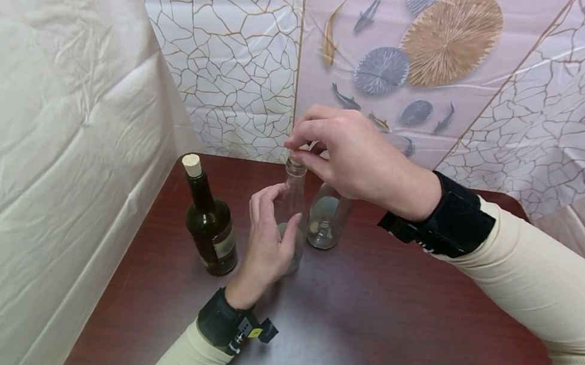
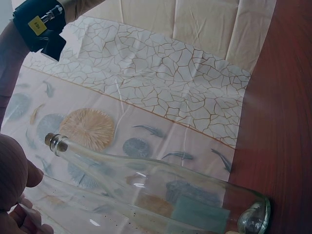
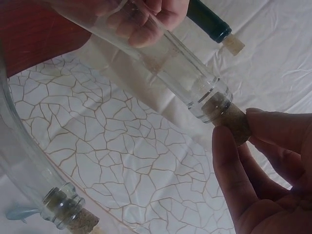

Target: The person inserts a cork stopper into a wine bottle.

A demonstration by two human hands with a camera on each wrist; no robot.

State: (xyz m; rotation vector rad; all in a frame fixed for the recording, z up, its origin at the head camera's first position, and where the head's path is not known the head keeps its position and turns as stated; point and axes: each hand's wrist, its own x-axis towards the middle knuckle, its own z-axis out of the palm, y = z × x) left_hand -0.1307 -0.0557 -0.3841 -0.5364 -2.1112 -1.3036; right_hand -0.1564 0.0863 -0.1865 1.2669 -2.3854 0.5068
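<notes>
A clear glass bottle [image 1: 296,187] stands on the table, my left hand [image 1: 266,236] gripping its upper body with fingers on one side and thumb on the other. At its mouth, my right hand [image 1: 356,148] pinches a cork [image 3: 235,124] between thumb and fingers. The cork's lower part sits inside the neck; its upper part sticks out. Just right of this bottle is a second clear bottle [image 1: 322,233], partly behind my right hand, with a cork [image 3: 83,222] in its mouth. To the left, a dark green bottle [image 1: 209,222] with a pale cork [image 1: 192,165] stands upright.
The dark red tabletop [image 1: 342,333] carries all three bottles. Behind it hangs a patterned cloth [image 1: 241,62] with fish and leaf shapes. A plain cream cloth [image 1: 60,142] runs along the left side.
</notes>
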